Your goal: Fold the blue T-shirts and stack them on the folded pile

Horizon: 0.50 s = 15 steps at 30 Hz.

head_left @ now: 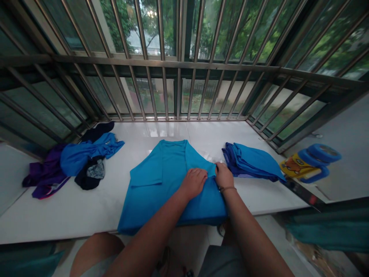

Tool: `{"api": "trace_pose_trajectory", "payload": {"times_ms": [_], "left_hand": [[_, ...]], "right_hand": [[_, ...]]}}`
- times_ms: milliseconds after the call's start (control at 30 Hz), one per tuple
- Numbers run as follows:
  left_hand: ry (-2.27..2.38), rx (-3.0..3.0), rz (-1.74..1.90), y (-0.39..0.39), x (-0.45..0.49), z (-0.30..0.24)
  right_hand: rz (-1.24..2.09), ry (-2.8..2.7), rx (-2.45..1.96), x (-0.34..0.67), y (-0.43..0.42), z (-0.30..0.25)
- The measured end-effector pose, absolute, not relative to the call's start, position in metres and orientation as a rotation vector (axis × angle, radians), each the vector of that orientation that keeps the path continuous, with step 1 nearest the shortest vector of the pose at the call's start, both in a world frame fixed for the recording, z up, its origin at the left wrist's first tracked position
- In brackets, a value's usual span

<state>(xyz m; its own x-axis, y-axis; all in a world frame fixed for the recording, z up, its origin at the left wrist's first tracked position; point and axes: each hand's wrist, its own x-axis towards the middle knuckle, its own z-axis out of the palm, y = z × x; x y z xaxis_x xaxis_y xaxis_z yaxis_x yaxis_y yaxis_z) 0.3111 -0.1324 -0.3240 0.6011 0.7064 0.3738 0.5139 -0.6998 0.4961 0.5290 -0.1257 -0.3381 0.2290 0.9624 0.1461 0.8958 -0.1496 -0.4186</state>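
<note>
A blue T-shirt [173,200] lies spread on the white sill, its neckline toward the window and its lower part over the front edge. Its left sleeve is folded inward across the body. At the right sleeve, my left hand [195,182] grips the fabric with bent fingers. My right hand [224,175], with a thin band at the wrist, pinches the outer end of that same sleeve. Both hands are closed on the cloth and sit close together; the fingertips are partly hidden.
Folded blue clothes [253,159] are stacked to the right, beside a yellow and blue jug [308,163]. Crumpled clothes [77,157] in blue, purple and black lie at the left. Metal window bars [178,63] rise behind the white sill [98,207].
</note>
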Motion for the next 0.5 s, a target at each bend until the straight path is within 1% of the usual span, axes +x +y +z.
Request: {"api": "trace_pose_trajectory", "payload": {"times_ms": [167, 500], "left_hand": [[0.963, 2.512, 0.648, -0.134, 0.312, -0.324], [0.91, 2.544, 0.648, -0.133, 0.31, -0.326]], "right_hand": [[0.223, -1.673, -2.052, 0.533, -0.126, -0.341], [0.287, -1.575, -1.91, 0.544, -0.125, -0.342]]}}
